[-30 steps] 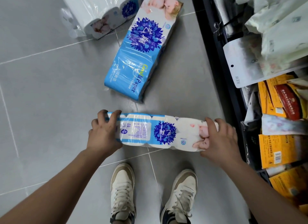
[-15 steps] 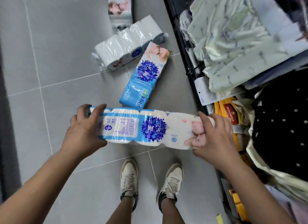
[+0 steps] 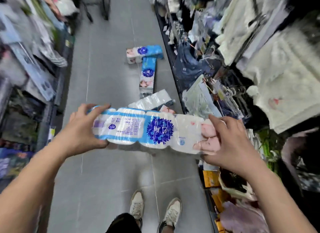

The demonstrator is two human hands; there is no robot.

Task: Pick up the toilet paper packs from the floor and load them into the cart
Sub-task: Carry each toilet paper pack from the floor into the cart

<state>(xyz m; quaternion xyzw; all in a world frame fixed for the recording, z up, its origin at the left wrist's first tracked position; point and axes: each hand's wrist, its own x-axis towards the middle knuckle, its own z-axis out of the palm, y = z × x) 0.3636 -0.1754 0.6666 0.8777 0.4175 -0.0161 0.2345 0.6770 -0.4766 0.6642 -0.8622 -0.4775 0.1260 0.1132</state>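
The toilet paper pack (image 3: 147,130) is off the floor now, lifted to mid-frame. Left hand (image 3: 81,134) grips one end, right hand (image 3: 230,146) grips the other. More packs (image 3: 147,73) still lie on the tiles (image 3: 103,76), upper middle. Can't spot the cart yet, so I'd guess loading's next.

I see a shop aisle: blurred shelves of packaged goods (image 3: 34,80) left of the grey tiled floor (image 3: 107,73), pale hanging garments (image 3: 280,73) right of it.
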